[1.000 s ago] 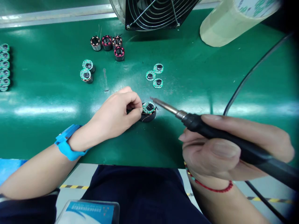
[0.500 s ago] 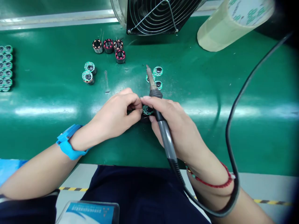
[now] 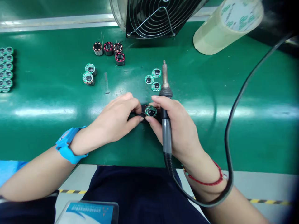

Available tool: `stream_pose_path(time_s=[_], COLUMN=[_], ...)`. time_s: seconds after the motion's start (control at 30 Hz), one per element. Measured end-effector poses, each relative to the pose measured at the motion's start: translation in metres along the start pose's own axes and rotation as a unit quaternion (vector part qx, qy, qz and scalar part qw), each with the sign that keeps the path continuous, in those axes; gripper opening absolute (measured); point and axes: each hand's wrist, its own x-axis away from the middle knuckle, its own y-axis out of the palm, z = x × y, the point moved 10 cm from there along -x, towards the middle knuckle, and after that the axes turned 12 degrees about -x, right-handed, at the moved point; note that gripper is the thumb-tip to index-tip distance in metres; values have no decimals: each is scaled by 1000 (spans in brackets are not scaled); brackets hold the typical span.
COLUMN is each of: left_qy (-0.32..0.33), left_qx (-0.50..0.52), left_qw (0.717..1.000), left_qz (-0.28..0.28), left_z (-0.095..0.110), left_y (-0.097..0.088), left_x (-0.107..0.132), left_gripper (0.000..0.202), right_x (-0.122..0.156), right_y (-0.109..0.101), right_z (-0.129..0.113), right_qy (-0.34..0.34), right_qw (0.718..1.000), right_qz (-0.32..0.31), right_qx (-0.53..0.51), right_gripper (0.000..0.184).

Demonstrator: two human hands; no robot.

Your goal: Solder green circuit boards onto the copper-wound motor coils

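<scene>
Green bench [image 3: 46,130] before us.
Our left hand [image 3: 114,119] pinches a round green-topped black coil [image 3: 150,111]; our right hand [image 3: 179,130] grips a black soldering iron [image 3: 166,130].

Four coils [image 3: 108,49], three boards [image 3: 153,79], perhaps twelve discs [image 3: 7,67] left

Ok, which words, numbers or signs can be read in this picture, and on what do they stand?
No text is legible.
tape roll: green marks on its end face, too blurred to read.
blue card at the bottom edge: white print and a triangle sign, too small and blurred to read.
</scene>
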Motion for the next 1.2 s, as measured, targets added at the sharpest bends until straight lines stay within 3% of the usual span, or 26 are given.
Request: stream_pose_path(time_s=[0.37,0.47,0.63,0.77,1.0,1.2], left_qy=[8,-13,19,16,8,-15], left_qx=[151,206,109,65,110,139], left_qw=[986,977,993,998,993,988], left_qz=[75,57,-31,-12,48,66], left_z=[-2,-10,-3,-1,8,8], left_y=[-18,-21,-9,-6,-7,-5], left_x=[-6,-7,-6,-5,-5,-6], left_gripper=[13,7,10,6,12,11], right_x=[3,1,-1,0,3,4], right_y=[-8,-5,-3,-5,0,-9], right_z=[-2,-2,0,-1,4,-10], right_qy=[24,14,13,7,8,-44], right_qw=[1000,1000,1000,999,998,998], right_qz=[10,0,-6,-15,-50,-14], right_qx=[-5,-17,-21,-33,-23,-30], right_gripper=[48,48,44,46,44,54])
